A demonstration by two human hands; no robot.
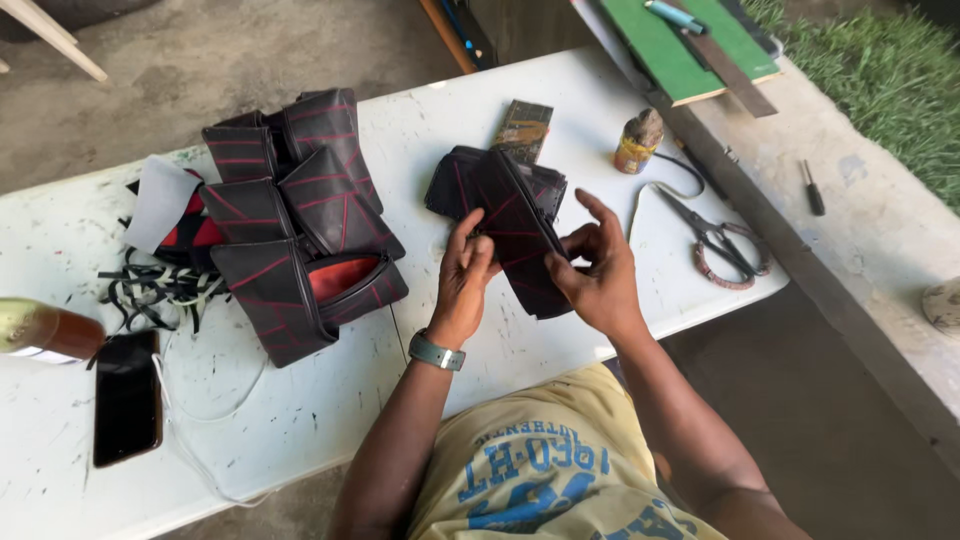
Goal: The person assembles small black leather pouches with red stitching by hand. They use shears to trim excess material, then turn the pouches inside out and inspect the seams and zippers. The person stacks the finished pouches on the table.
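Observation:
I hold a black pouch with red stitching (515, 225) above the white table (420, 130), near its middle. My left hand (463, 275) pinches the pouch's left side; a grey watch sits on that wrist. My right hand (598, 270) grips the pouch's right edge, index finger raised. Another black pouch piece (452, 180) lies beneath it on the table.
A pile of several similar black-and-red pouches (295, 215) lies to the left, one open with a red lining. Black scraps (150, 285), a phone (127, 395) and a bottle (45, 332) sit far left. Scissors (715, 240), a small jar (638, 140) and a green board (690, 45) are to the right.

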